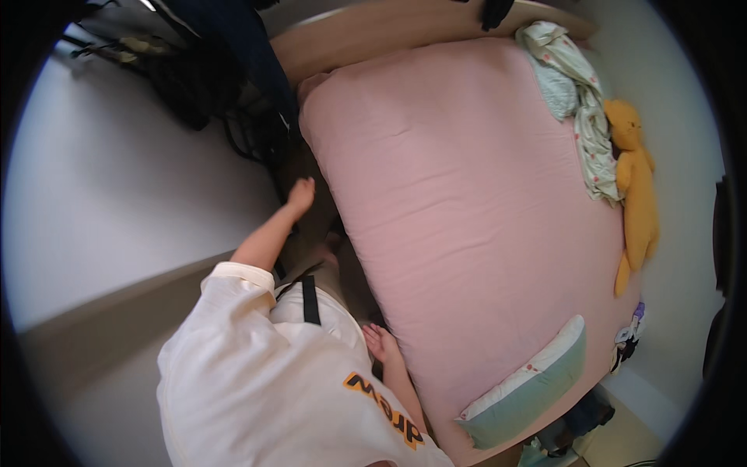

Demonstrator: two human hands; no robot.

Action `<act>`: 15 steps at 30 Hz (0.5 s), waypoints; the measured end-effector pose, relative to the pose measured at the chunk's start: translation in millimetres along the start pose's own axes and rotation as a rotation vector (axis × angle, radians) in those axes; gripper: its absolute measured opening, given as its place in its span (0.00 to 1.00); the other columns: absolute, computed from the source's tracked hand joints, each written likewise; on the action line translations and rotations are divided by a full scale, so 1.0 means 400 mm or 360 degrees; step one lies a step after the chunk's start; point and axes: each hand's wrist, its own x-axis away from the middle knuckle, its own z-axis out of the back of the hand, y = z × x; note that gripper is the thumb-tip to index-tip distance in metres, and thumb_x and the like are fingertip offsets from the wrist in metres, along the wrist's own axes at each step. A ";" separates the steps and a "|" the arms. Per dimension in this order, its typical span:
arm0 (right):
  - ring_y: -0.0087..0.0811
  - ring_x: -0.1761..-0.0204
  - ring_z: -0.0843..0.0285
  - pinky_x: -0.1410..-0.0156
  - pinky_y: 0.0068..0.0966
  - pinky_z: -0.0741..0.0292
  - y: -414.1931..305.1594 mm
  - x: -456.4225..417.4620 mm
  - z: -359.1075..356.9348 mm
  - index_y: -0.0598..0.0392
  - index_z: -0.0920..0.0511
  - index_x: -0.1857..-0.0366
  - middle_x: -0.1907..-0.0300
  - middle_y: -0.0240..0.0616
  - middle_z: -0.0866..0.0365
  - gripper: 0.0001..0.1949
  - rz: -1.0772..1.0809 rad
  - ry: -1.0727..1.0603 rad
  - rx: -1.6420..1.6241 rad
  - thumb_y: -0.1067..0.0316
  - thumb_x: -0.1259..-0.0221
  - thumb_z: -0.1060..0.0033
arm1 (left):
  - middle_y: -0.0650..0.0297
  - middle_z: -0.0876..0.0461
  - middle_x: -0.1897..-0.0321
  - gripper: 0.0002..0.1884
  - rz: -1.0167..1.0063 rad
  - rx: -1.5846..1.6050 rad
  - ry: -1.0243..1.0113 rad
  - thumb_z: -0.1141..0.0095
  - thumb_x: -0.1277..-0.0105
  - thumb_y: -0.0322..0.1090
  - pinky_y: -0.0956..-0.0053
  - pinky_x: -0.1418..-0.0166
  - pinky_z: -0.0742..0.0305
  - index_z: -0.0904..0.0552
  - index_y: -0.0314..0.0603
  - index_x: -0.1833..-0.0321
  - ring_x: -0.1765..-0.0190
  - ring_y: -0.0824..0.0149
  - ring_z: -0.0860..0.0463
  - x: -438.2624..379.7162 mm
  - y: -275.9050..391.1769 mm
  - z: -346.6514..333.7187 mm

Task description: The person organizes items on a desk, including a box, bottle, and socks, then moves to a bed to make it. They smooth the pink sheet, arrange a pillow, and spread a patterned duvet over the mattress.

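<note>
My left hand (pixel 302 195) hangs over the dark gap beside the bed, its fingers curled in, with nothing seen in it. Close to my hip and the bed's side is my right hand (pixel 379 343), palm up, with loosely bent fingers apart and nothing in them. A pink fitted sheet (pixel 467 204) covers the mattress, with some creases across its middle. On the bed's near right corner lies a green and white pillow (pixel 534 388). A pale patterned cloth (pixel 589 134) is bunched at the far right edge, next to a yellow plush toy (pixel 636 187).
A wooden headboard or bed-end panel (pixel 362 41) borders the bed's far end. Dark clothes (pixel 233 52) hang at the upper left, above a white surface (pixel 128 204). Small items (pixel 627 338) lie by the right wall. Dark fabric (pixel 583 414) sits beyond the pillow.
</note>
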 end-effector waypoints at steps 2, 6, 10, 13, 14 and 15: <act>0.38 0.58 0.19 0.48 0.35 0.21 0.092 -0.035 0.051 0.58 0.24 0.59 0.61 0.42 0.18 0.10 0.0338 0.0135 -0.0837 0.64 0.37 0.48 | 0.61 0.20 0.62 0.14 0.0190 0.0249 -0.0010 0.59 0.28 0.41 0.74 0.59 0.28 0.27 0.42 0.47 0.63 0.70 0.22 -0.103 -0.013 0.026; 0.34 0.55 0.21 0.48 0.35 0.22 0.046 -0.187 -0.050 0.55 0.23 0.57 0.58 0.39 0.20 0.10 0.0566 0.0712 -0.1442 0.64 0.37 0.49 | 0.60 0.19 0.56 0.16 0.0417 0.0737 0.0208 0.56 0.28 0.45 0.68 0.50 0.26 0.27 0.45 0.45 0.55 0.65 0.20 -0.292 0.004 0.093; 0.39 0.47 0.27 0.42 0.42 0.26 0.041 -0.277 -0.122 0.50 0.27 0.48 0.45 0.40 0.26 0.18 0.0466 0.0985 -0.1640 0.54 0.37 0.49 | 0.64 0.18 0.57 0.20 0.0656 0.1191 -0.0076 0.52 0.32 0.55 0.64 0.54 0.24 0.23 0.50 0.49 0.56 0.63 0.19 -0.510 -0.041 0.018; 0.42 0.43 0.30 0.39 0.45 0.29 -0.012 -0.303 -0.210 0.49 0.31 0.40 0.40 0.41 0.31 0.28 0.0905 0.0500 -0.1507 0.42 0.39 0.55 | 0.64 0.25 0.43 0.29 0.0643 0.1698 -0.0491 0.58 0.33 0.61 0.58 0.40 0.29 0.29 0.50 0.38 0.41 0.56 0.27 -0.458 0.127 -0.032; 0.42 0.43 0.30 0.39 0.46 0.29 -0.024 -0.310 -0.221 0.49 0.31 0.40 0.40 0.41 0.30 0.30 0.1001 0.0345 -0.1379 0.40 0.40 0.57 | 0.62 0.29 0.38 0.30 0.0555 0.1735 -0.0554 0.60 0.32 0.60 0.55 0.36 0.32 0.32 0.49 0.35 0.37 0.55 0.30 -0.466 0.124 -0.009; 0.42 0.42 0.30 0.39 0.46 0.29 -0.013 -0.302 -0.224 0.48 0.31 0.39 0.40 0.40 0.30 0.31 0.1099 0.0216 -0.1260 0.38 0.40 0.58 | 0.62 0.30 0.37 0.30 0.0536 0.1694 -0.0580 0.60 0.32 0.60 0.54 0.36 0.33 0.32 0.49 0.35 0.36 0.55 0.31 -0.482 0.090 0.014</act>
